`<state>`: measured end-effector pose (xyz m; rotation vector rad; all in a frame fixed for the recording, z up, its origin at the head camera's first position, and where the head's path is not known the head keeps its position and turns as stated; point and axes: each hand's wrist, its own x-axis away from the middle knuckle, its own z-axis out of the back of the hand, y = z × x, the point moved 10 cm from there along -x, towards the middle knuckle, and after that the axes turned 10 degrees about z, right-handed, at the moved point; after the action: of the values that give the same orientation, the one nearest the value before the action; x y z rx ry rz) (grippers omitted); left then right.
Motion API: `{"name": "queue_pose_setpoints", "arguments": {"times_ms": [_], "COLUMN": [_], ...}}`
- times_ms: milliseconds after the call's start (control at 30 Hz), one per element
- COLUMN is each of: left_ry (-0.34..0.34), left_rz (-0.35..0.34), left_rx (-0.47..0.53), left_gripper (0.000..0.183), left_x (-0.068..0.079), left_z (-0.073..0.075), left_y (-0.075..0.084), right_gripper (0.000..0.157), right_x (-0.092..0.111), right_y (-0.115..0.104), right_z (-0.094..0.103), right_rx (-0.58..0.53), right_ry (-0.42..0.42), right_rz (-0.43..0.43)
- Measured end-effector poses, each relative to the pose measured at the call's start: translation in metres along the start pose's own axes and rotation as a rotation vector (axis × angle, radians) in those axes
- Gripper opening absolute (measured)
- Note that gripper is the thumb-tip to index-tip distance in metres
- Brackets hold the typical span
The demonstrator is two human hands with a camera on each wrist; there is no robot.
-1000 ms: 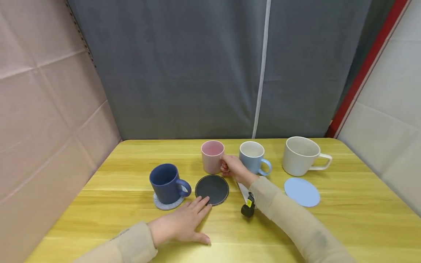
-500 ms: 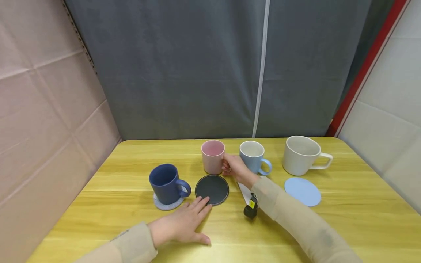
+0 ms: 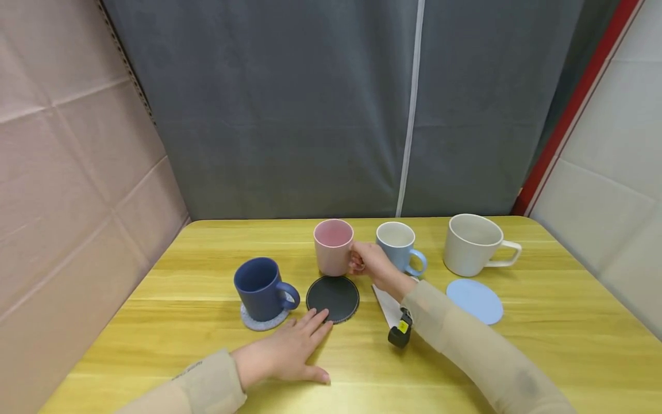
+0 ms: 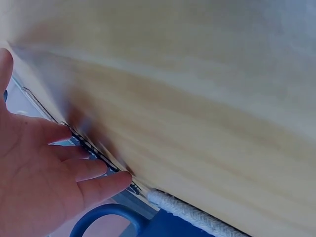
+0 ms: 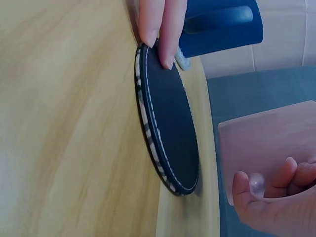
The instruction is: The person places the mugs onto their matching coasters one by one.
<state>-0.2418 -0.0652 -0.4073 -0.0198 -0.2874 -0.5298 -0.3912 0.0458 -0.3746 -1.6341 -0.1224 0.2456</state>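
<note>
My right hand (image 3: pixel 373 264) grips a pink mug (image 3: pixel 328 259) at its right side, fingers curled at the handle, which the hand hides. Upright, the mug stands right behind a round black coaster (image 3: pixel 333 294). In the right wrist view the pink mug (image 5: pixel 264 136) shows close above the tabletop, with curled fingers (image 5: pixel 286 185) at its side. My left hand (image 3: pixel 287 352) lies with spread, straight fingers, its fingertips on the coaster's near edge. Stitching runs round the coaster's rim (image 5: pixel 170 118). The left wrist view shows the left palm (image 4: pixel 37 177) facing the coaster.
A navy mug (image 3: pixel 258 290) stands on a grey coaster (image 3: pixel 261 325) to the left. Farther right are a light-blue mug (image 3: pixel 395 253), a large white mug (image 3: pixel 468 250) and a pale-blue round coaster (image 3: pixel 476 301). A flat white piece (image 3: pixel 388 305) lies partly under the right wrist.
The pink mug has shifted slightly toward the black coaster, with the right hand on it. The right wrist and forearm have swung a little rightward. The left hand has stayed put.
</note>
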Motion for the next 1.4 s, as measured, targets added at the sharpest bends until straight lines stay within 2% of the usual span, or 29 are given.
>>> {"name": "queue_pose_setpoints", "arguments": {"times_ms": [300,567,800,1067,1400], "left_ry": [-0.002,0.014,0.036,0.057,0.069], "left_rz": [-0.01,-0.023,-0.035,-0.045,-0.043], "left_rx": [-0.001,-0.01,-0.043,-0.086,-0.088], "left_gripper": [0.088,0.087,0.085,0.083,0.083], "left_x": [0.0,0.0,0.001,0.002,0.005], "left_z": [0.0,0.0,0.001,0.003,0.005], "left_y": [-0.001,0.0,0.0,0.001,0.003], "right_gripper": [0.034,0.032,0.033,0.033,0.03], "right_x": [0.014,0.026,0.037,0.043,0.046], "right_y": [-0.007,-0.002,0.0,0.006,0.012], "right_z": [-0.009,-0.007,-0.007,-0.008,-0.011], "right_rx": [0.008,0.028,0.041,0.047,0.053], "right_ry": [-0.073,-0.087,-0.108,-0.136,-0.151], "right_rz": [0.033,-0.005,-0.003,-0.021,-0.038]}}
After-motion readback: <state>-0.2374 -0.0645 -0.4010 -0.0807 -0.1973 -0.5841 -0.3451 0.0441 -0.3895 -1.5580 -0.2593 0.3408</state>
